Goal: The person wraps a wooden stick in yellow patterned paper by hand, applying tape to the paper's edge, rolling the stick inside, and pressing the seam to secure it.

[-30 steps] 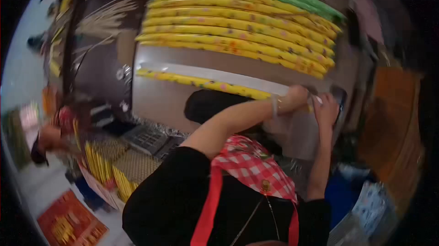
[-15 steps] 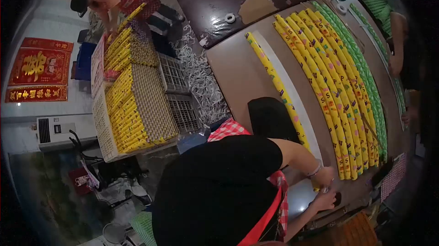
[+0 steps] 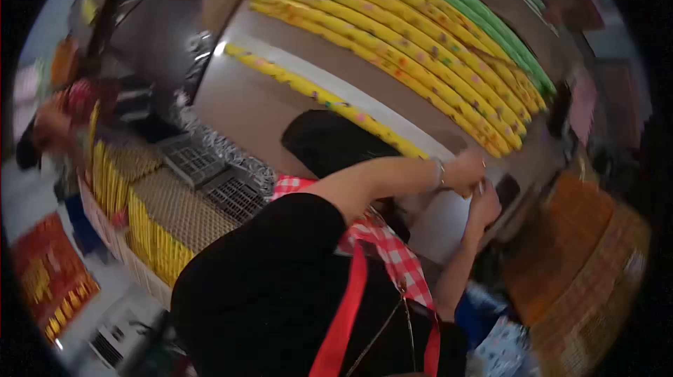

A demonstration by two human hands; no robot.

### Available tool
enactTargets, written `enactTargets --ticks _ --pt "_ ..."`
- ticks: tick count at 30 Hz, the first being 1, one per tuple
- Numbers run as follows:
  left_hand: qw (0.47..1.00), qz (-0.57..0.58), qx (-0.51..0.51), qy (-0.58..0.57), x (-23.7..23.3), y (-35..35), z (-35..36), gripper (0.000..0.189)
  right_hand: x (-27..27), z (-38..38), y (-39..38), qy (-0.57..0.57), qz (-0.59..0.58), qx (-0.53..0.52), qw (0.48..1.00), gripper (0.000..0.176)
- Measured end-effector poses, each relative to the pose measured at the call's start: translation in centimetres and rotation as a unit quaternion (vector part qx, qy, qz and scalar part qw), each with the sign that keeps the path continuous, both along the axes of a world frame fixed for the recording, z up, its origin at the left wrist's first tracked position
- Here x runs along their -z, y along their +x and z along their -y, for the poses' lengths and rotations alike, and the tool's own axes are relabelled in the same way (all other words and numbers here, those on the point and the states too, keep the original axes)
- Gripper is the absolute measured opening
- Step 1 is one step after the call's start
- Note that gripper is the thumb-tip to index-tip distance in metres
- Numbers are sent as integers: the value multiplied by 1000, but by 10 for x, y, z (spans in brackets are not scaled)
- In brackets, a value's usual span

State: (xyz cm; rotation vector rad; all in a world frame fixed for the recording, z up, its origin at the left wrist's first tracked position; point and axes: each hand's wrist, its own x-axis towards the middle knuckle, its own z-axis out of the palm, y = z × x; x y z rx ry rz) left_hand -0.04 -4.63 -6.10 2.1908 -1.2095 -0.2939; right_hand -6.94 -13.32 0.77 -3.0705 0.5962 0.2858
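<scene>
Toward the right of the desk's [image 3: 235, 96] near edge, bringing left hand [image 3: 463, 171] and right hand [image 3: 485, 206] together at one yellow roll's [image 3: 308, 89] end, fingers curled, too blurred to tell what's pinched; lying beside a white strip [image 3: 350, 97], away from the grouped yellow rolls [image 3: 413, 58], probably for access.

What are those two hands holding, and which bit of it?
The left hand and right hand meet at one end of the lone yellow roll, seemingly holding it there, but blur hides the exact grip.
</scene>
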Motion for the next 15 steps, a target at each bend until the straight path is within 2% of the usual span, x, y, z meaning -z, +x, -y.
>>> enactTargets --ticks 1,2,3,4,5,6,8,10,15 --pt "999 5 -32 27 12 1 9 25 25 16 -10 9 59 -16 998 25" --pt "999 -9 -20 24 -13 7 -6 20 19 9 -8 39 61 20 997 27" --pt "995 -15 9 101 -23 11 -7 22 18 11 -11 11 63 4 998 28" --pt "996 -41 -10 76 -21 13 -10 25 27 15 -15 -6 95 -5 995 30" --pt "995 -88 -28 39 -14 14 -7 30 27 15 -18 32 91 20 995 31" --pt "996 -82 -34 34 -12 12 -7 29 24 13 -19 75 91 38 992 32" --pt "997 -75 -29 22 -16 12 -4 29 20 13 -18 64 68 56 994 31" --pt "996 -32 -23 84 -21 13 2 26 24 16 -22 55 103 37 992 30" --pt "995 -22 28 96 -23 18 5 22 22 15 -22 65 120 48 990 30"
